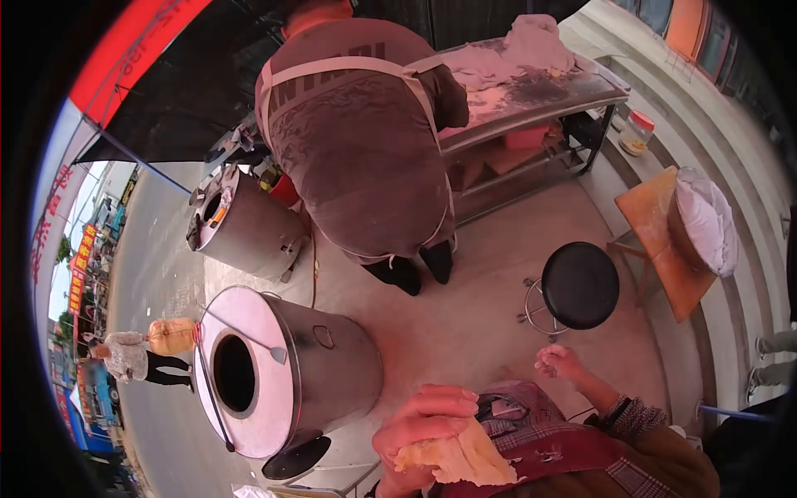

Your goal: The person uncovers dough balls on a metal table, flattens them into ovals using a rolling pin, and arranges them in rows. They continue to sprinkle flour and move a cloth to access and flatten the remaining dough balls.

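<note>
At the bottom, my left hand point(427, 427) is wrapped round a piece of flatbread point(465, 456) with a torn, ragged edge. My right hand point(561, 363) is off to the right, below the black stool. Its fingers are curled together, and anything between them is too small to make out. A checked cuff covers that wrist. Under both hands lies my dark red and plaid apron point(556, 452). The nearest large thing to my left hand is a metal drum oven point(332, 365) with a round dark opening. A scraper point(277, 354) and a long rod rest on its top.
A person in an apron point(357, 149) bends over a floury worktable point(531, 104) with dough. Behind my right hand stands a round black stool point(580, 285). A wooden board point(647, 207) holds a cloth-covered bowl point(706, 220) beside the steps. A second drum point(257, 232) is at left.
</note>
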`<state>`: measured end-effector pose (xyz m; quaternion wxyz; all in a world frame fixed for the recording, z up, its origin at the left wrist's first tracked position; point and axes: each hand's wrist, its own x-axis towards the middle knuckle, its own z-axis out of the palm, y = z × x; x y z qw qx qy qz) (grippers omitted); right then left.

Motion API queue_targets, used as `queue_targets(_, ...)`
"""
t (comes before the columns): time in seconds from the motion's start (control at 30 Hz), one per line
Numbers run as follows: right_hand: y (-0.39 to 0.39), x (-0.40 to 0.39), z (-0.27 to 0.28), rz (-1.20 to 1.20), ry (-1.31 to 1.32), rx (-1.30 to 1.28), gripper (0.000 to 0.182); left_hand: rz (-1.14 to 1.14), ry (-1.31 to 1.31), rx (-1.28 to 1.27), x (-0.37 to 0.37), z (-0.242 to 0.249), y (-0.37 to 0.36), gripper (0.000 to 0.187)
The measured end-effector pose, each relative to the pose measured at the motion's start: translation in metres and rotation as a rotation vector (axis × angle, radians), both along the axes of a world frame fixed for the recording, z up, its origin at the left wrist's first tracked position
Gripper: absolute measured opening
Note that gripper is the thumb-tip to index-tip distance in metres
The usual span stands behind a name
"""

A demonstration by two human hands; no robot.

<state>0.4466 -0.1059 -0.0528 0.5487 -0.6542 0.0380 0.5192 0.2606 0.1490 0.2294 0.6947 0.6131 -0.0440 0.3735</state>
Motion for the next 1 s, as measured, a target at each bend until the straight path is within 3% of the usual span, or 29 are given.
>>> queue_targets(0.1,0.002,0.069,-0.001,-0.085,-0.082,-0.049,0.016,-0.172,-0.114,-0.080,0.083,0.019,0.007,0.029)
queue_targets(0.17,0.016,0.105,-0.004,-0.151,-0.083,-0.057,0.017,-0.155,-0.144,-0.086,0.125,0.023,0.009,0.027)
queue_targets(0.23,0.033,0.133,-0.016,-0.138,-0.049,-0.095,0.018,-0.197,-0.285,0.101,0.174,0.006,0.040,0.007)
queue_targets(0.27,0.047,0.150,-0.022,-0.120,-0.026,-0.128,0.018,-0.200,-0.296,0.116,0.204,-0.002,0.058,0.007)
queue_targets(0.3,0.060,0.163,-0.025,-0.094,-0.009,-0.140,0.016,-0.307,-0.340,0.094,0.232,-0.007,0.076,0.026)
queue_targets(0.37,0.071,0.180,-0.024,-0.081,0.004,-0.101,0.018,-0.383,-0.144,-0.042,0.269,0.012,0.098,0.040)
queue_targets(0.4,0.086,0.209,-0.025,-0.062,-0.041,-0.040,0.020,-0.401,-0.160,-0.033,0.293,0.010,0.112,0.040)
queue_targets(0.47,0.101,0.247,-0.010,-0.102,-0.098,-0.090,0.020,-0.435,-0.150,-0.060,0.340,0.012,0.131,0.022)
queue_targets(0.6,0.104,0.316,0.012,-0.243,-0.151,-0.185,0.018,-0.602,-0.227,-0.101,0.430,0.015,0.159,0.023)
queue_targets(0.73,0.102,0.420,0.005,-0.253,-0.256,-0.212,0.016,-0.618,-0.383,-0.081,0.520,0.026,0.188,0.035)
queue_targets(0.8,0.105,0.486,-0.007,-0.209,-0.234,-0.155,0.016,-0.648,-0.373,-0.082,0.562,0.018,0.202,0.033)
queue_targets(0.87,0.131,0.570,-0.004,-0.064,-0.345,-0.260,0.015,-0.608,-0.473,-0.087,0.609,0.002,0.212,0.029)
queue_targets(1.0,0.214,0.760,-0.017,0.264,-0.743,-0.284,0.021,-0.469,-0.464,-0.084,0.707,-0.007,0.236,0.026)
